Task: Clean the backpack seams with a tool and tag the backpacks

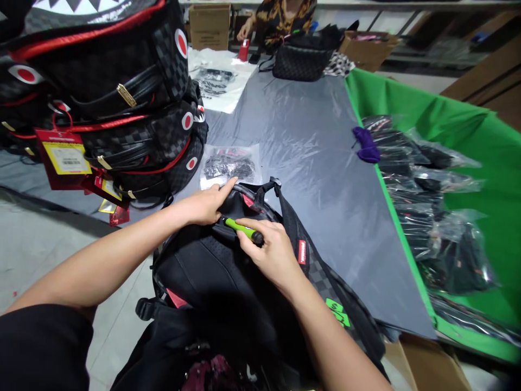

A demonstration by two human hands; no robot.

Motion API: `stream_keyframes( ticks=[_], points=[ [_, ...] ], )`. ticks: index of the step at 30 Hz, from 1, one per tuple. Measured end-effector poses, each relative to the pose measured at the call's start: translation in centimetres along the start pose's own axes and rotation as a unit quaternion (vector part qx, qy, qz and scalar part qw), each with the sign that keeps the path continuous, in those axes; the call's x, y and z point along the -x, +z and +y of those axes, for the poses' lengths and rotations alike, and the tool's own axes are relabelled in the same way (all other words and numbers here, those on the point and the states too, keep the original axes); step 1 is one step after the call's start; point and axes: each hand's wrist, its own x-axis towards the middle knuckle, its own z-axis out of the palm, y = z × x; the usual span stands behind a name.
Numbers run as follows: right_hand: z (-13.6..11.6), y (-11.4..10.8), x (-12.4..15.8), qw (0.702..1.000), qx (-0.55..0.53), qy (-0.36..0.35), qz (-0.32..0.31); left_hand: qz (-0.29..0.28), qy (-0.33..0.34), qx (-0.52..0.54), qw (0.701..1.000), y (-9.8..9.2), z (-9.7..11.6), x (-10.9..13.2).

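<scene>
A black backpack (195,266) with a checked side lies in front of me, its back panel facing up. My left hand (207,205) grips the bag's top edge, thumb and fingers closed on the fabric with the index finger stretched out. In my right hand (266,244) is a small tool with a bright green handle (238,225) and a black end. Its dark tip points at the fabric beside my left thumb, and I cannot tell whether it touches. A red label (302,252) shows on the shoulder strap (291,217).
Stacked black checked bags (134,136) with red trim and hang tags (65,155) rise at the left. A clear plastic packet (232,163) lies beyond the backpack on the grey table (309,130). To the right, a green-lined bin (480,163) holds wrapped bags; a person (280,21) is opposite.
</scene>
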Motion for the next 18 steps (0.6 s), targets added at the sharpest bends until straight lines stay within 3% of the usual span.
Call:
stream_keyframes(
  ticks=[18],
  points=[
    [-1.0,1.2,0.0,0.998,0.068,0.005,0.004,-0.012,-0.015,0.019,1.000,-0.1,0.2,0.3]
  ],
)
